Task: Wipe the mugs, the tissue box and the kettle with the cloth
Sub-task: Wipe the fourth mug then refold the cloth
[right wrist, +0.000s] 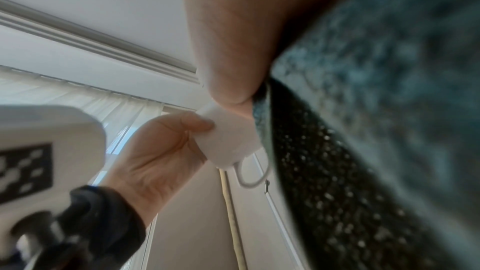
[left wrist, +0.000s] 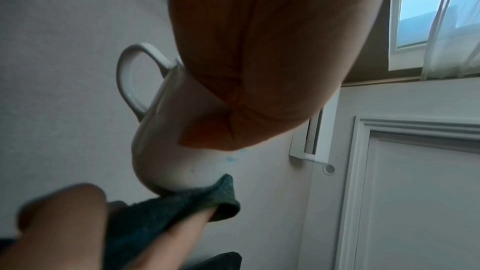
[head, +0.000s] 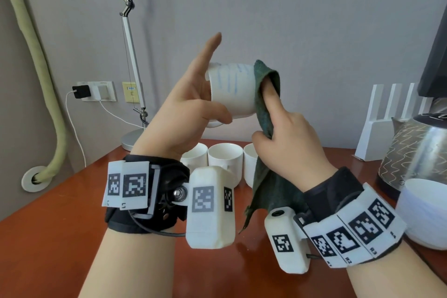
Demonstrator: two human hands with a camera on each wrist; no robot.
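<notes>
My left hand holds a white mug on its side in the air, thumb on the near wall and index finger pointing up. Faint blue marks streak the mug's wall. My right hand grips a dark green cloth and its index finger presses a fold of it against the mug's right end. The rest of the cloth hangs down past the wrist. In the left wrist view the mug shows its handle, with the cloth at its end. The right wrist view shows the mug and the cloth.
Three white mugs stand in a row on the red-brown table behind my hands. A patterned metal kettle and a white round container sit at the right. A white rack and a lamp base stand at the back.
</notes>
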